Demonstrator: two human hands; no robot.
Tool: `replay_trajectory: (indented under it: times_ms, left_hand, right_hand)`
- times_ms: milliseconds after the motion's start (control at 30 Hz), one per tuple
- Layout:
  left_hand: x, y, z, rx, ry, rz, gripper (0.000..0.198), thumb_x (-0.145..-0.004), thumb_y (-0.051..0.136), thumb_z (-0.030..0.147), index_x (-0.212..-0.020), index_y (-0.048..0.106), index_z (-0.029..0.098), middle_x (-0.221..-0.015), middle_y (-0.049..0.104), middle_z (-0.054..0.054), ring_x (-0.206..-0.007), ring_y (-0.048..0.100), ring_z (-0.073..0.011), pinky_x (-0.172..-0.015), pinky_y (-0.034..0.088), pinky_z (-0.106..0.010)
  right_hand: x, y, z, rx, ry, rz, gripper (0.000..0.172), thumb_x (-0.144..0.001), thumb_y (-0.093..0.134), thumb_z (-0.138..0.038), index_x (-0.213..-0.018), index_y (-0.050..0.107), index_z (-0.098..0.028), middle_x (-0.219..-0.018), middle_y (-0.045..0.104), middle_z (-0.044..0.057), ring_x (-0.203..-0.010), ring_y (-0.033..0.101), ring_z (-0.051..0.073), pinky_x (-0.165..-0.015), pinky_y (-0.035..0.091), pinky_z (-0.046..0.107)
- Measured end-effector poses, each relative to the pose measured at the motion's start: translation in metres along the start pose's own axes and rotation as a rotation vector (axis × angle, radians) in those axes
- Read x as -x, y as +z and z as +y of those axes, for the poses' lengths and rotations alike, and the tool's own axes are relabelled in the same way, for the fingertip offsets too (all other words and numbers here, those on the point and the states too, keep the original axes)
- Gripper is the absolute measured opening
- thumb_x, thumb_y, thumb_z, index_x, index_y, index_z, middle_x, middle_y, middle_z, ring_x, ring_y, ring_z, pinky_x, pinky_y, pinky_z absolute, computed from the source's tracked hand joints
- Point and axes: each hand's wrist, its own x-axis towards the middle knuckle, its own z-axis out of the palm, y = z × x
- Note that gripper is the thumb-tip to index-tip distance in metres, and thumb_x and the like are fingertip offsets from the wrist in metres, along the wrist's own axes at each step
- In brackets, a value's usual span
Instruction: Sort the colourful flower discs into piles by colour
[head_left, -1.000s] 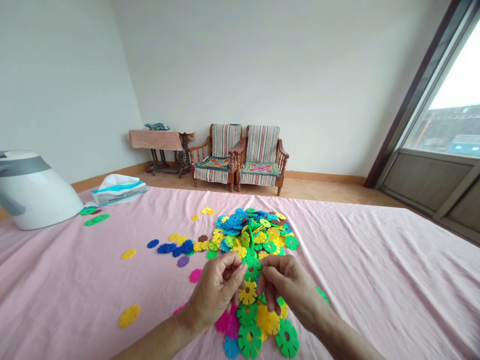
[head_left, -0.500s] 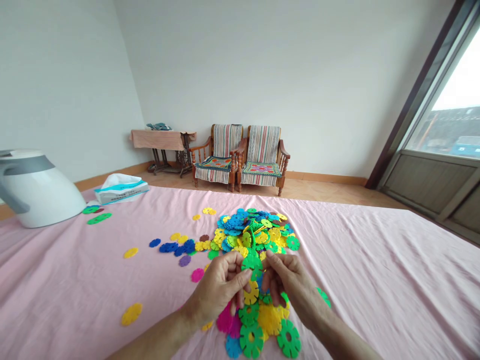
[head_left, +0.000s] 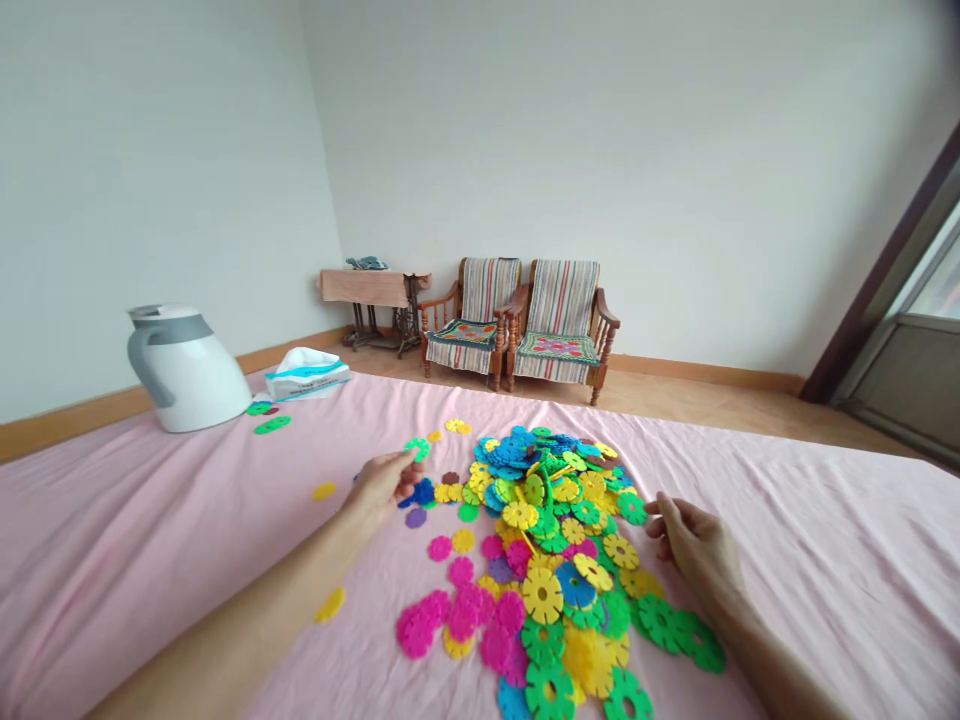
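My left hand [head_left: 386, 482] pinches a green snowflake disc [head_left: 417, 449] between thumb and fingertips, raised over the left side of the cloth. Dark blue discs [head_left: 424, 491] lie partly hidden behind that hand. To the right of the pile, my right hand [head_left: 694, 540] is loosely curled with its fingers apart, and nothing shows in it. Its fingertips are close to a green disc [head_left: 631, 508] at the pile's edge. Several overlapping green discs [head_left: 664, 624] lie by the right wrist. The mixed pile [head_left: 545, 490] of slotted discs spreads between both hands.
Pink discs [head_left: 469, 610] form a cluster in front on the pink cloth [head_left: 247, 560]. A white and grey jug [head_left: 196, 375] and a tissue box [head_left: 307, 378] stand at the left back. Beyond are two wooden armchairs [head_left: 559, 318] and a cloth-covered sewing table [head_left: 367, 288].
My hands were together over the pile around a green disc. They have parted, the left carrying a green disc leftward, the right moving right. The view has turned slightly left.
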Motion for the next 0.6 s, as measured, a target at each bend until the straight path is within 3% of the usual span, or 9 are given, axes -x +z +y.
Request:
replay_trajectory:
  times_ms: [67,167,233,300,367,433,533,600]
  left_hand:
    - [-0.029,-0.028,0.011,0.042,-0.047,0.215,0.019,-0.089,0.055,0.023,-0.086,0.061,0.006,-0.075,0.064,-0.003,-0.061,0.06,-0.0104,-0.053,0.047,-0.02]
    - [-0.062,-0.062,0.028,0.097,-0.06,0.479,0.033,-0.091,0.055,0.033,-0.118,0.054,0.015,-0.116,0.058,-0.009,-0.097,0.06,-0.0204,-0.081,0.053,-0.041]
    - [-0.075,-0.074,0.032,0.111,-0.053,0.577,0.029,-0.092,0.054,0.03,-0.116,0.055,0.014,-0.112,0.059,-0.009,-0.093,0.061,-0.0189,-0.078,0.054,-0.038]
    - [-0.079,-0.075,0.028,0.093,-0.029,0.595,0.016,-0.09,0.051,0.018,-0.1,0.059,0.009,-0.088,0.064,-0.006,-0.069,0.061,-0.0126,-0.06,0.052,-0.026]
    - [-0.076,-0.065,0.018,0.043,0.014,0.523,0.008,-0.083,0.051,0.01,-0.084,0.059,0.009,-0.065,0.06,-0.001,-0.051,0.054,-0.0089,-0.048,0.044,-0.019]
    - [-0.07,-0.046,0.007,-0.033,0.078,0.377,0.004,-0.075,0.057,0.011,-0.075,0.06,0.01,-0.055,0.058,0.001,-0.047,0.053,-0.01,-0.046,0.042,-0.02]
    - [-0.057,-0.006,-0.002,-0.166,0.212,0.108,0.007,-0.069,0.065,0.02,-0.069,0.065,0.013,-0.056,0.062,-0.001,-0.054,0.058,-0.0148,-0.055,0.048,-0.025]
    - [-0.047,0.025,-0.002,-0.234,0.312,-0.067,0.012,-0.066,0.071,0.027,-0.067,0.068,0.016,-0.066,0.068,-0.002,-0.07,0.063,-0.0182,-0.07,0.05,-0.027]
  right_hand:
    - [0.001,0.002,-0.001,0.015,-0.018,-0.006,0.058,-0.073,0.048,-0.07,-0.071,0.066,-0.015,-0.055,0.063,0.006,-0.04,0.053,0.015,-0.041,0.041,0.027]
    - [0.003,0.004,-0.002,0.051,-0.034,-0.025,0.058,-0.072,0.048,-0.07,-0.069,0.067,-0.016,-0.054,0.063,0.006,-0.04,0.054,0.016,-0.04,0.039,0.027]
    - [0.003,0.005,0.0,0.067,-0.027,-0.04,0.057,-0.071,0.049,-0.07,-0.068,0.067,-0.016,-0.052,0.063,0.006,-0.04,0.054,0.016,-0.039,0.039,0.026]
    - [0.002,0.005,0.003,0.071,-0.021,-0.051,0.055,-0.072,0.05,-0.069,-0.069,0.067,-0.016,-0.052,0.063,0.006,-0.04,0.054,0.016,-0.039,0.039,0.027]
    - [0.001,0.004,0.005,0.063,-0.023,-0.055,0.054,-0.073,0.05,-0.067,-0.071,0.068,-0.016,-0.054,0.064,0.006,-0.04,0.054,0.016,-0.04,0.04,0.027]
    - [0.0,0.004,0.005,0.057,-0.028,-0.047,0.053,-0.074,0.051,-0.065,-0.074,0.068,-0.015,-0.056,0.065,0.006,-0.041,0.054,0.016,-0.041,0.041,0.026]
    - [0.001,0.004,0.003,0.056,-0.035,-0.014,0.055,-0.076,0.049,-0.067,-0.077,0.067,-0.015,-0.058,0.065,0.006,-0.042,0.055,0.015,-0.042,0.041,0.026]
    - [0.002,0.004,0.001,0.052,-0.039,0.004,0.059,-0.076,0.046,-0.07,-0.077,0.067,-0.015,-0.059,0.065,0.005,-0.042,0.056,0.015,-0.043,0.042,0.026]
